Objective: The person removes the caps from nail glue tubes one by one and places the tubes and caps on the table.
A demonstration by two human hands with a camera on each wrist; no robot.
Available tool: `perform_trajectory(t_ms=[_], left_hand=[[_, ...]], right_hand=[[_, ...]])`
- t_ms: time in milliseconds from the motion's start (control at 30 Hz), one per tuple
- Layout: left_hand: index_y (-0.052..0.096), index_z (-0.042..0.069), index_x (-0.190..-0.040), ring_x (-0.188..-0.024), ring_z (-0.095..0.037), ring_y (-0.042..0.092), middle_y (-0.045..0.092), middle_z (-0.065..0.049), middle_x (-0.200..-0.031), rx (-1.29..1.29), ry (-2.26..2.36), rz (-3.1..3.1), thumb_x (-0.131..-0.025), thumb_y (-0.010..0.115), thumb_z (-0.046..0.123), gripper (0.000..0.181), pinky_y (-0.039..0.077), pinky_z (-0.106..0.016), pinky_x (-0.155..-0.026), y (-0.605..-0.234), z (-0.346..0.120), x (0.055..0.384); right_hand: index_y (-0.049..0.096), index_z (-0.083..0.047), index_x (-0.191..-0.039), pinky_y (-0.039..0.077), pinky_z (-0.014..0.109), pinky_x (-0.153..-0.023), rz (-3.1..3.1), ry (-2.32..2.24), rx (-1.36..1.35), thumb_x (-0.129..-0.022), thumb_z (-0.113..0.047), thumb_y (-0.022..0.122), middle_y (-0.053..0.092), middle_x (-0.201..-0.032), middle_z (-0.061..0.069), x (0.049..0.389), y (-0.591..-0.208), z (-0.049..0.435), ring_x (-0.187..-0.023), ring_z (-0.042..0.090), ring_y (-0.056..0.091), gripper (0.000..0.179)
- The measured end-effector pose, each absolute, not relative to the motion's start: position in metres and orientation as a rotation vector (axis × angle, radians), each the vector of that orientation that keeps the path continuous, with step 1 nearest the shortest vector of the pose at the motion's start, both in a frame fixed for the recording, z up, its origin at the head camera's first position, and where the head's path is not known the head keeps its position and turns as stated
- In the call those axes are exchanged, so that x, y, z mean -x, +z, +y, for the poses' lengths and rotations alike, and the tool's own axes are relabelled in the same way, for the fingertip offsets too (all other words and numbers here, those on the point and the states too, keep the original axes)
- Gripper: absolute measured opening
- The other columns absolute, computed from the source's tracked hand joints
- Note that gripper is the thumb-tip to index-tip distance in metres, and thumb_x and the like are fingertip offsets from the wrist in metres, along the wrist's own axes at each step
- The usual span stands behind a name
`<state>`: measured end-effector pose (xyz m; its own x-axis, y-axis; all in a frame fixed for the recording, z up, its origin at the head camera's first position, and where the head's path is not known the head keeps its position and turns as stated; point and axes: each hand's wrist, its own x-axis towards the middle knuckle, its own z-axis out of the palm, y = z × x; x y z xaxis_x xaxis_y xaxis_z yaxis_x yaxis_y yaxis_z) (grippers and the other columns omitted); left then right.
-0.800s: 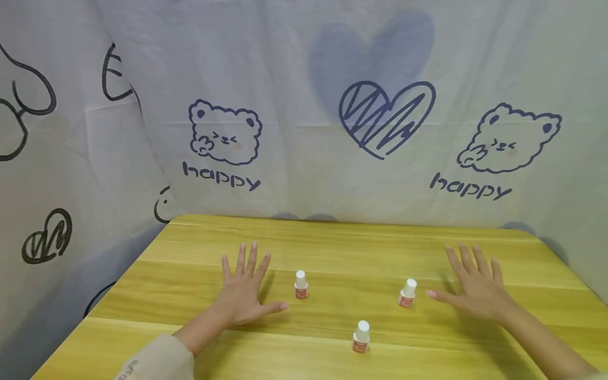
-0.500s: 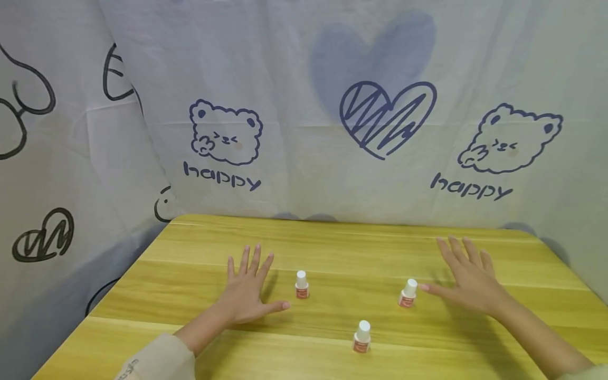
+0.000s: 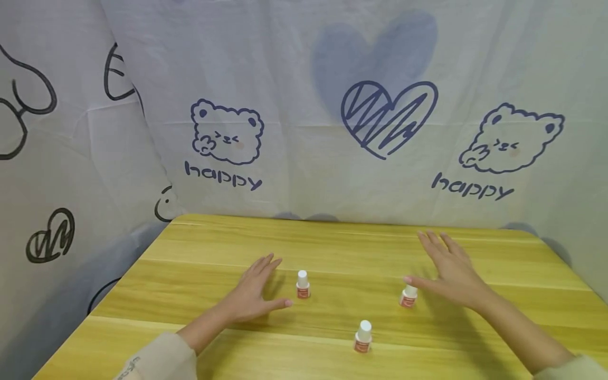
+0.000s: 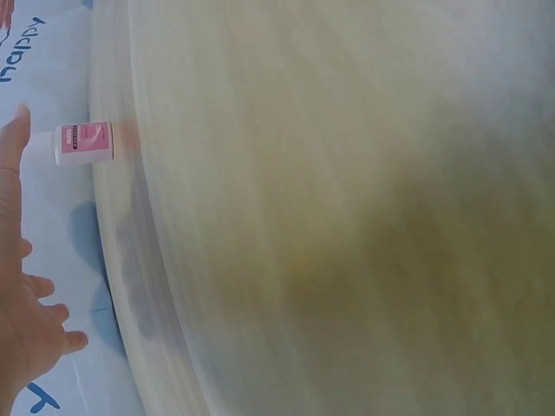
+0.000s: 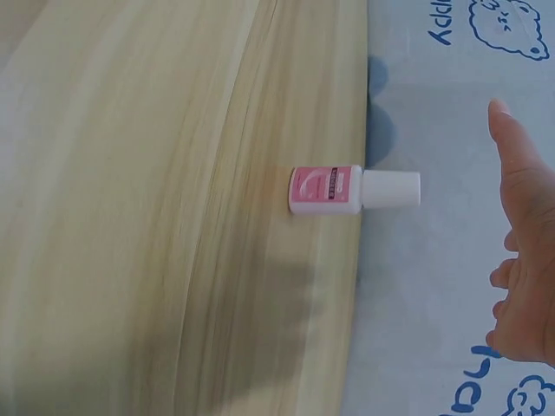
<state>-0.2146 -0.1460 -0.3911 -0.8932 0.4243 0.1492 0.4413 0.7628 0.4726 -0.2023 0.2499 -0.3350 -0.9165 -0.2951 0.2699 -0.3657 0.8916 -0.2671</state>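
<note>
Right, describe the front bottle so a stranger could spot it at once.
Find the yellow wood-grained table in front of the printed white cloth. On it, the front bottle stands upright, white-capped and red-labelled. It alone stands nearest the viewer; its lookalikes, the left bottle and the right bottle, stand farther back.

Counts, head view. Bottles: 3; white caps: 3, one per bottle; labels: 3, likewise. Hands: 2, i.e. 1 left hand, 1 right hand. Sleeves: 2. Table: 1. Printed bear faces: 2. "happy" prints: 2. Scribbled hearts: 2. Large solid heart: 1; cut-off shapes behind the table edge uncounted. Each wrist view: 1 bottle, 1 hand.
</note>
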Motion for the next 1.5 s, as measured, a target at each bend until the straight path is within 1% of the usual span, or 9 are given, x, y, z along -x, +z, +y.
perform_trajectory(t_ms=[100, 367, 500, 667, 867, 1000, 1100, 1267, 1500], left_hand=[[0.028, 0.008, -0.145, -0.138, -0.045, 0.020, 0.022, -0.021, -0.152, 0.704, -0.911, -2.927, -0.079, 0.068, 0.051, 0.089, 0.021, -0.067, -0.105, -0.390, -0.145, 0.215], [0.039, 0.003, -0.139, -0.133, -0.043, 0.032, 0.032, -0.023, -0.147, 0.672, -1.127, -2.882, -0.076, 0.074, 0.040, 0.081, 0.027, -0.059, -0.107, -0.390, -0.140, 0.216], [0.043, 0.000, -0.135, -0.129, -0.041, 0.039, 0.041, -0.023, -0.141, 0.711, -1.168, -2.839, -0.076, 0.075, 0.036, 0.076, 0.030, -0.055, -0.107, -0.392, -0.136, 0.216], [0.050, -0.003, -0.129, -0.122, -0.039, 0.048, 0.051, -0.022, -0.132, 0.742, -1.195, -2.793, -0.076, 0.075, 0.035, 0.069, 0.037, -0.053, -0.103, -0.395, -0.132, 0.217], [0.054, -0.003, -0.125, -0.120, -0.039, 0.050, 0.055, -0.022, -0.128, 0.755, -1.205, -2.779, -0.076, 0.076, 0.034, 0.066, 0.039, -0.052, -0.102, -0.400, -0.128, 0.220], [0.055, -0.005, -0.122, -0.118, -0.039, 0.052, 0.057, -0.022, -0.125, 0.748, -1.189, -2.767, -0.074, 0.078, 0.030, 0.063, 0.040, -0.050, -0.101, -0.405, -0.125, 0.222], [0.056, -0.005, -0.121, -0.114, -0.038, 0.055, 0.059, -0.023, -0.122, 0.757, -1.207, -2.739, -0.073, 0.079, 0.026, 0.062, 0.044, -0.049, -0.097, -0.407, -0.123, 0.223], [0.057, -0.007, -0.119, -0.107, -0.037, 0.060, 0.060, -0.024, -0.119, 0.766, -1.258, -2.707, -0.073, 0.079, 0.023, 0.059, 0.049, -0.047, -0.091, -0.409, -0.119, 0.224], [0.061, -0.006, -0.113, -0.103, -0.034, 0.062, 0.064, -0.021, -0.113, 0.758, -1.302, -2.685, -0.074, 0.079, 0.019, 0.050, 0.051, -0.045, -0.088, -0.411, -0.113, 0.226]], right_hand=[[0.025, 0.005, -0.143, 0.014, 0.073, -0.100, -2.829, 0.491, -0.520, -0.077, -0.051, 0.067, 0.027, -0.145, 0.031, 0.203, -0.332, 0.243, -0.132, 0.055, 0.017, 0.096], [0.028, 0.006, -0.142, 0.019, 0.074, -0.097, -2.830, 0.585, -0.574, -0.079, -0.048, 0.068, 0.031, -0.145, 0.028, 0.204, -0.328, 0.226, -0.131, 0.054, 0.020, 0.092], [0.030, 0.005, -0.141, 0.021, 0.075, -0.095, -2.817, 0.639, -0.588, -0.078, -0.045, 0.069, 0.033, -0.145, 0.026, 0.202, -0.329, 0.219, -0.131, 0.054, 0.021, 0.089], [0.033, 0.005, -0.140, 0.022, 0.074, -0.096, -2.815, 0.727, -0.609, -0.080, -0.041, 0.069, 0.036, -0.143, 0.026, 0.202, -0.331, 0.207, -0.131, 0.053, 0.021, 0.084], [0.035, 0.005, -0.139, 0.025, 0.071, -0.098, -2.823, 0.857, -0.628, -0.081, -0.038, 0.070, 0.036, -0.143, 0.026, 0.205, -0.335, 0.192, -0.132, 0.052, 0.021, 0.080], [0.037, 0.006, -0.137, 0.030, 0.066, -0.099, -2.797, 0.917, -0.666, -0.082, -0.034, 0.070, 0.039, -0.140, 0.027, 0.208, -0.338, 0.182, -0.130, 0.052, 0.028, 0.076], [0.039, 0.006, -0.136, 0.033, 0.063, -0.100, -2.771, 0.942, -0.692, -0.082, -0.032, 0.071, 0.042, -0.138, 0.028, 0.210, -0.340, 0.175, -0.128, 0.051, 0.033, 0.074], [0.041, 0.006, -0.136, 0.034, 0.059, -0.102, -2.755, 1.034, -0.724, -0.083, -0.031, 0.069, 0.043, -0.138, 0.027, 0.212, -0.344, 0.165, -0.127, 0.048, 0.037, 0.070], [0.045, 0.006, -0.133, 0.038, 0.054, -0.102, -2.742, 1.075, -0.746, -0.084, -0.031, 0.069, 0.048, -0.134, 0.027, 0.218, -0.349, 0.151, -0.124, 0.044, 0.044, 0.065]])
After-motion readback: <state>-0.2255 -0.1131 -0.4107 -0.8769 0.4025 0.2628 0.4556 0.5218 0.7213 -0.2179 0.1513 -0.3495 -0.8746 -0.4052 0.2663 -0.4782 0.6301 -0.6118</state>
